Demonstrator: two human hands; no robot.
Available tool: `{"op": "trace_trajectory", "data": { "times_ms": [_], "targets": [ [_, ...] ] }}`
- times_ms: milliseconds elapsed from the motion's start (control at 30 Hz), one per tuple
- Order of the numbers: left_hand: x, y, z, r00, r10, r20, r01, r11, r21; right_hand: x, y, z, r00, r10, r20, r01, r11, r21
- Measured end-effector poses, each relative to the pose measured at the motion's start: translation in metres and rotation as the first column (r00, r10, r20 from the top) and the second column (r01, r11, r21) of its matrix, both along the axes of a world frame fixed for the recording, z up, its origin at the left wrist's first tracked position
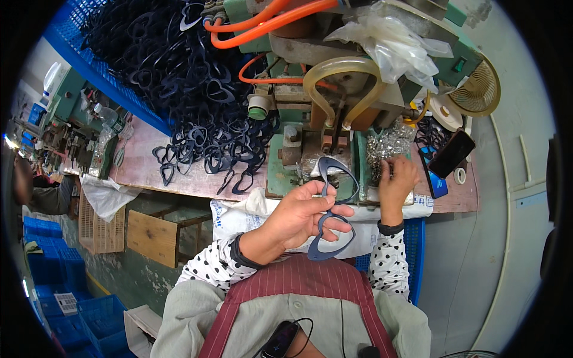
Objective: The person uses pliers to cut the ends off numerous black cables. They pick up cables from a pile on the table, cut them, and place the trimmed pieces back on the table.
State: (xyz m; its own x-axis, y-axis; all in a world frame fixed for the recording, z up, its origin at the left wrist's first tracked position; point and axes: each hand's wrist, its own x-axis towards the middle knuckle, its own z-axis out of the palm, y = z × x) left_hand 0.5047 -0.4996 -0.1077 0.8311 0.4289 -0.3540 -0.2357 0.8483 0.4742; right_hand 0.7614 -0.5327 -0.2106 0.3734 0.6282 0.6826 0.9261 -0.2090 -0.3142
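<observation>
In my left hand (304, 218) is a dark blue glasses frame (325, 253) with heart-shaped rims, turned upright and pinched between thumb and fingers. Its upper rim reaches in front of the press machine's work point (334, 143). My right hand (399, 182) is at a heap of small shiny metal parts (385, 143), to the right of the machine. Its fingers are curled together at the heap's near edge; whatever they hold is too small to make out.
A blue crate (110, 77) heaped with dark glasses frames (173, 65) stands at the far left, with more loose frames (215, 149) on the table below. Orange hoses (268, 24) and a plastic bag (388, 42) hang over the machine. Two phones (452, 154) lie at the right.
</observation>
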Motion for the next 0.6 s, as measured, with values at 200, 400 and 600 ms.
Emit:
{"op": "trace_trajectory", "data": {
  "times_ms": [200,400,600],
  "targets": [
    [0.001,-0.003,0.006,0.999,0.029,-0.032,-0.029,1.000,-0.002,-0.004,-0.004,0.018,0.999,0.000,0.039,-0.003,0.996,0.085],
    [-0.002,-0.003,0.004,0.999,0.030,-0.026,-0.030,1.000,0.004,-0.054,-0.014,0.091,0.795,0.602,0.075,-0.604,0.797,0.012],
    [-0.004,-0.011,0.009,0.965,0.088,-0.247,0.002,0.939,0.343,-0.063,-0.004,0.094,0.778,0.602,0.179,-0.611,0.792,-0.008]
  ]
}}
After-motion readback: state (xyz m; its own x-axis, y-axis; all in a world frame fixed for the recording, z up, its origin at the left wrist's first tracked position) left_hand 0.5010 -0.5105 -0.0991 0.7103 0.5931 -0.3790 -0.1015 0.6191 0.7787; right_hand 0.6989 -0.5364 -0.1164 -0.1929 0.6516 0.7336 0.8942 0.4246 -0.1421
